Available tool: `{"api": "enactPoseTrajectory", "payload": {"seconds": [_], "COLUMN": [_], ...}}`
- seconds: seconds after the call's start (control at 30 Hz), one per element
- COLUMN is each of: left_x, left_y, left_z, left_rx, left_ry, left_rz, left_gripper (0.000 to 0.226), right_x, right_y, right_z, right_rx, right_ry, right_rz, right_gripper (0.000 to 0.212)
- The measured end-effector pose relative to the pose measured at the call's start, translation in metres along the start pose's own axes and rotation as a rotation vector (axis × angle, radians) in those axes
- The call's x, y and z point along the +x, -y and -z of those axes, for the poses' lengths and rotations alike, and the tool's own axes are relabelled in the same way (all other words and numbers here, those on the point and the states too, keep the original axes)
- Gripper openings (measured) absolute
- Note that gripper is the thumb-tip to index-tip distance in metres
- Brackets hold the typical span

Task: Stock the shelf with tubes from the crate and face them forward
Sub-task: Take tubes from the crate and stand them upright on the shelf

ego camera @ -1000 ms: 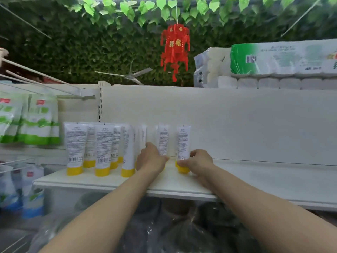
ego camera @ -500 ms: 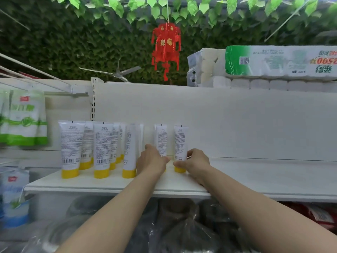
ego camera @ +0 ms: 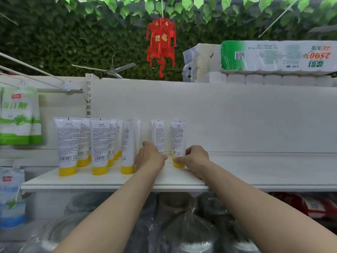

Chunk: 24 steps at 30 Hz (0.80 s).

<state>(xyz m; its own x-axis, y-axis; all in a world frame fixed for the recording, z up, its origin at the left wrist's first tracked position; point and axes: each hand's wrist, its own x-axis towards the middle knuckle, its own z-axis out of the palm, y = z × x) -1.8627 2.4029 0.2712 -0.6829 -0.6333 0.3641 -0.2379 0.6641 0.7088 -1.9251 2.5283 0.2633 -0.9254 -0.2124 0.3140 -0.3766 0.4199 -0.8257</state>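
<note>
The toilet-paper pack [ego camera: 277,57] read "2500", upside down; print on the tubes [ego camera: 67,143] was too small to read. The left hand [ego camera: 151,158] curled round the second-last tube [ego camera: 158,137] and the right hand [ego camera: 195,159] pinched the rightmost tube [ego camera: 178,139], both cap-down on the white shelf [ego camera: 255,170] beneath leafy greenery.

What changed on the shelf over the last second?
Nothing visibly moved. The left hand still holds the base of the second tube from the right, and the right hand the rightmost tube. Both tubes stand upright where they were. Only the camera view shifted.
</note>
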Motion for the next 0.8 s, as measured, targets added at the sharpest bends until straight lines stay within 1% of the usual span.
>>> {"api": "enactPoseTrajectory", "payload": {"seconds": [0.8], "left_x": [-0.0023], "left_y": [-0.0009], "left_z": [0.0013], "left_rx": [-0.014], "left_ry": [-0.006], "left_rz": [0.022], "left_gripper": [0.060], "right_x": [0.0013], "right_y": [0.0000], "right_z": [0.0006], "right_rx": [0.010], "right_ry": [0.001], "right_rz": [-0.038], "right_gripper": [0.044]}}
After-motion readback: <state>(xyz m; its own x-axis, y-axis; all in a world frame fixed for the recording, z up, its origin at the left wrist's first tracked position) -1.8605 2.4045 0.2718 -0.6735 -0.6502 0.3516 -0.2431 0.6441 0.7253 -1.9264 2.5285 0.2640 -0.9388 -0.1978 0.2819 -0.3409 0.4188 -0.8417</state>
